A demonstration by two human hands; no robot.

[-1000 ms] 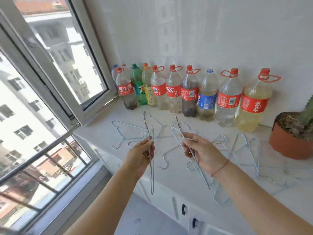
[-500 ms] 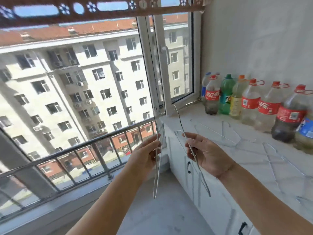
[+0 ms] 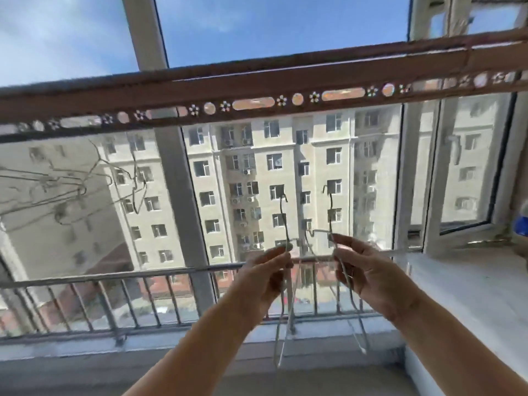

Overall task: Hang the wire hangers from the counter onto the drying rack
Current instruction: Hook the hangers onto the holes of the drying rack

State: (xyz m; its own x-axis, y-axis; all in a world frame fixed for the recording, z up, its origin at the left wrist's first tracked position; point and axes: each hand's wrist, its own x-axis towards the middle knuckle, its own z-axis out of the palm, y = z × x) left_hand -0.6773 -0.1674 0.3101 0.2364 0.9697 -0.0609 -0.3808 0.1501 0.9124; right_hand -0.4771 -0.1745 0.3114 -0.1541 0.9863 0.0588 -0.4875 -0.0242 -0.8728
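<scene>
1. Head view looks up and out from a narrow balcony. A white counter [image 3: 471, 284] runs along the right, a grey floor [image 3: 85, 375] lies below, and a window fills the front, with a pale building [image 3: 257, 172] beyond it.
2. A brown rack [image 3: 257, 84], a long rail pierced with round and slotted holes, crosses the whole frame overhead, lower at left and higher at right.
3. Hung hangers [image 3: 85, 181] form a blurred tangle just under the rail at far left; their number cannot be told.
4. A metal railing [image 3: 143, 277] bars the lower front, and an open sash [image 3: 463, 167] stands over the counter's far end. Open air lies between the raised hooks and the rail.
5. The left hand [image 3: 268, 270] pinches the left hanger [image 3: 283, 218] at its neck between thumb and fingertips. Its hook points up, well below the rail. Its body drops past the wrist, edge-on, with the long axis near vertical.
6. The right hand [image 3: 368, 270] holds the right hanger [image 3: 330, 212] the same way, with its fingers curled round the wire. That hook also points up, a little higher than the other, and the body slants down and rightward across the palm.
7. The two hooks stand near each other but apart. A wire bend spans the gap between the hands; which hanger it belongs to is unclear.
</scene>
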